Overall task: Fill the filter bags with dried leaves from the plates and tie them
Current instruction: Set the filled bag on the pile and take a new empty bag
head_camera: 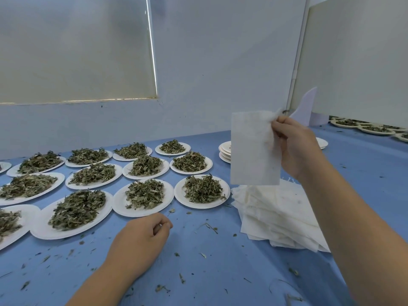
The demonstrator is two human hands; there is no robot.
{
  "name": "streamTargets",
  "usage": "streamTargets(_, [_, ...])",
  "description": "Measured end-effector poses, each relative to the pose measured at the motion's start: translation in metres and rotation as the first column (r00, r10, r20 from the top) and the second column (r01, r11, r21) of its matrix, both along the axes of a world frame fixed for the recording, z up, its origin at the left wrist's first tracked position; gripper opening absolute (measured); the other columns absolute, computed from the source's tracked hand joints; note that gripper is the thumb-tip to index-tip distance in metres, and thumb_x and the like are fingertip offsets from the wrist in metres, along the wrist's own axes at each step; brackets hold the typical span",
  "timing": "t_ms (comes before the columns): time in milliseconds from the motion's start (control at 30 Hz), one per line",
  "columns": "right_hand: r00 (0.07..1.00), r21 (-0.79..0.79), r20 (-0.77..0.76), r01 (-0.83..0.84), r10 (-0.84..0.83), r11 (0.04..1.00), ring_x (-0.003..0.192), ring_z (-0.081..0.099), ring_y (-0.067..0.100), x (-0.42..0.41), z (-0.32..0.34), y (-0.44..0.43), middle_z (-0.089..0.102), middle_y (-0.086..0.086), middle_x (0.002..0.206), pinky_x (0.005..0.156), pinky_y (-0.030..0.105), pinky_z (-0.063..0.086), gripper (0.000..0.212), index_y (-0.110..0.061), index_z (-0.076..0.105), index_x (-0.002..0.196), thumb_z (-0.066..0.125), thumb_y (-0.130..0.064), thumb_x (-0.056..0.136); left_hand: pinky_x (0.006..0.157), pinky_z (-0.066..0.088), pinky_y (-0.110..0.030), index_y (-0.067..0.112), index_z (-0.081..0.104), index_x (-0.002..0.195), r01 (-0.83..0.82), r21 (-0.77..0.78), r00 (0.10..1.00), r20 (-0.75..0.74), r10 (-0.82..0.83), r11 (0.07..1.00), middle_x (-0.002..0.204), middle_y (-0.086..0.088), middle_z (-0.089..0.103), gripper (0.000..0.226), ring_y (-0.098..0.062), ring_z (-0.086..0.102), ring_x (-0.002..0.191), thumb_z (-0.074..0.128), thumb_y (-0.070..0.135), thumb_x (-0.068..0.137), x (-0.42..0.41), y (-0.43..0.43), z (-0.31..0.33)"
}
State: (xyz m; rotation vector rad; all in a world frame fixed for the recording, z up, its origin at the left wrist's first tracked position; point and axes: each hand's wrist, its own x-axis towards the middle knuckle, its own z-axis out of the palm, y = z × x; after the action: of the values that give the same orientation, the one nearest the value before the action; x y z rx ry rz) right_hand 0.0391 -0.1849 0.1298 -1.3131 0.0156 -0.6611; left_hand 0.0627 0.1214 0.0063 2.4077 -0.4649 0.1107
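My right hand (295, 146) holds a white filter bag (251, 149) up in the air by its top right corner; the bag hangs flat and looks empty. Below it lies a loose stack of more filter bags (280, 217) on the blue table. Several white paper plates heaped with dried green leaves cover the table's left half; the nearest are one at centre (143, 196), one beside the stack (202, 191) and a big one at front left (72, 214). My left hand (143, 239) rests on the table in front of the plates, fingers curled, nothing visible in it.
A stack of empty plates (224, 151) stands behind the held bag. More leaf plates (362, 127) sit at the far right under a white partition. Leaf crumbs litter the blue table surface (220, 272). A wall runs close behind the plates.
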Motion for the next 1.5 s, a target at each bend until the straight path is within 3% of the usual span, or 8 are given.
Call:
streamTargets(167, [0.972, 0.205, -0.19, -0.099, 0.139, 0.974, 0.034, 0.036, 0.011, 0.009, -0.036, -0.004, 0.039, -0.001, 0.044, 0.034, 0.018, 0.029, 0.025, -0.013, 0.044, 0.068, 0.043, -0.016, 0.093, 0.054, 0.039, -0.022, 0.035, 0.065, 0.075, -0.023, -0.133, 1.0, 0.018, 0.026, 0.991, 0.061, 0.008, 0.058, 0.021, -0.004, 0.049, 0.053, 0.056, 0.027, 0.092, -0.001, 0.0, 0.001])
streamTargets(300, [0.894, 0.029, -0.449, 0.032, -0.015, 0.999, 0.044, 0.044, 0.014, 0.015, -0.069, -0.01, 0.048, 0.0, 0.05, 0.046, 0.027, 0.035, 0.024, -0.018, 0.059, 0.061, 0.057, -0.026, 0.083, 0.049, 0.041, -0.013, 0.033, 0.069, 0.073, -0.049, -0.282, 0.999, -0.005, 0.049, 0.958, 0.069, 0.005, 0.065, 0.023, -0.007, 0.051, 0.048, 0.058, 0.021, 0.09, -0.002, -0.001, 0.006])
streamTargets(567, [0.842, 0.06, -0.522, -0.126, 0.139, 0.99, 0.061, 0.064, 0.02, 0.02, -0.076, -0.013, 0.068, 0.011, 0.076, 0.058, 0.028, 0.052, 0.016, -0.017, 0.073, 0.089, 0.065, -0.028, 0.081, 0.044, 0.05, -0.028, -0.002, 0.067, 0.099, -0.327, -0.736, 0.862, -0.489, -0.131, 0.593, 0.076, -0.014, 0.069, 0.014, -0.022, 0.058, 0.051, 0.057, 0.005, 0.092, 0.007, -0.023, 0.03])
streamTargets(700, [0.849, 0.11, -0.5, -0.13, 0.168, 0.985, 0.053, 0.064, 0.017, 0.017, -0.077, -0.013, 0.067, 0.007, 0.069, 0.052, 0.025, 0.052, 0.01, -0.017, 0.072, 0.083, 0.064, -0.023, 0.084, 0.045, 0.054, -0.029, -0.008, 0.053, 0.102, -0.481, -0.679, 0.685, -0.686, -0.246, 0.554, 0.086, -0.026, 0.066, 0.016, -0.028, 0.064, 0.053, 0.056, 0.001, 0.09, 0.02, -0.046, 0.034])
streamTargets(833, [0.844, 0.145, -0.493, -0.158, 0.21, 0.977, 0.055, 0.064, 0.016, 0.012, -0.076, -0.015, 0.067, 0.005, 0.066, 0.051, 0.025, 0.049, 0.009, -0.015, 0.068, 0.082, 0.063, -0.021, 0.086, 0.041, 0.054, -0.028, -0.008, 0.048, 0.109, -0.57, -0.604, 0.63, -0.757, -0.177, 0.557, 0.097, -0.028, 0.062, 0.022, -0.028, 0.066, 0.053, 0.055, 0.0, 0.09, 0.04, -0.063, 0.033])
streamTargets(1100, [0.865, 0.202, -0.455, -0.131, 0.212, 0.971, 0.051, 0.065, 0.013, 0.011, -0.076, -0.023, 0.068, 0.002, 0.062, 0.047, 0.023, 0.049, 0.008, -0.014, 0.068, 0.081, 0.064, -0.02, 0.085, 0.036, 0.052, -0.026, -0.006, 0.051, 0.104, -0.577, -0.479, 0.638, -0.77, -0.002, 0.661, 0.075, -0.017, 0.056, 0.024, -0.022, 0.058, 0.036, 0.065, -0.004, 0.085, 0.058, -0.085, 0.029])
streamTargets(1333, [0.868, 0.221, -0.464, -0.079, 0.175, 0.972, 0.066, 0.063, 0.02, 0.013, -0.078, -0.028, 0.068, 0.004, 0.069, 0.066, 0.032, 0.049, 0.01, -0.015, 0.069, 0.079, 0.07, -0.025, 0.079, 0.038, 0.053, -0.027, -0.003, 0.054, 0.085, -0.556, -0.508, 0.67, -0.742, -0.006, 0.658, 0.064, -0.012, 0.049, 0.008, -0.021, 0.055, 0.034, 0.062, -0.003, 0.087, 0.056, -0.098, 0.025])
streamTargets(1500, [0.89, 0.289, -0.435, -0.003, 0.134, 0.957, 0.076, 0.064, 0.021, 0.011, -0.076, -0.029, 0.07, 0.001, 0.075, 0.078, 0.037, 0.05, 0.012, -0.016, 0.07, 0.086, 0.07, -0.025, 0.078, 0.038, 0.053, -0.026, -0.005, 0.054, 0.094, -0.552, -0.547, 0.702, -0.712, -0.003, 0.629, 0.066, -0.015, 0.056, 0.006, -0.021, 0.058, 0.037, 0.057, -0.003, 0.089, 0.051, -0.101, 0.027])
